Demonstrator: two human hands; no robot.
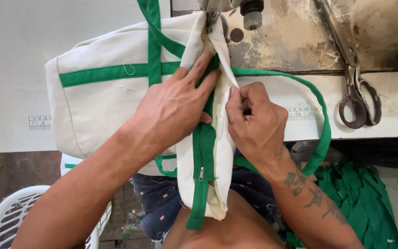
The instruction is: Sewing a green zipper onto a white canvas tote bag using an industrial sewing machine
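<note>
Pressing flat on bag (97, 101), left hand (173, 108), right hand (254, 122) pinching zipper (203, 152) edge, fingertips hidden, needle cut off

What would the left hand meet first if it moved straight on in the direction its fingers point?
Probably the sewing machine's presser foot: the left hand lies flat on the cream canvas bag with green trim, fingers pointing up-right along the green zipper. Depth is unclear.

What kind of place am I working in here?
Most likely a small sewing workshop. The hands, left and right, hold a cream bag with green trim at a sewing machine, tailor's scissors lie on the worn worktable, and green fabric strips are heaped below.
</note>
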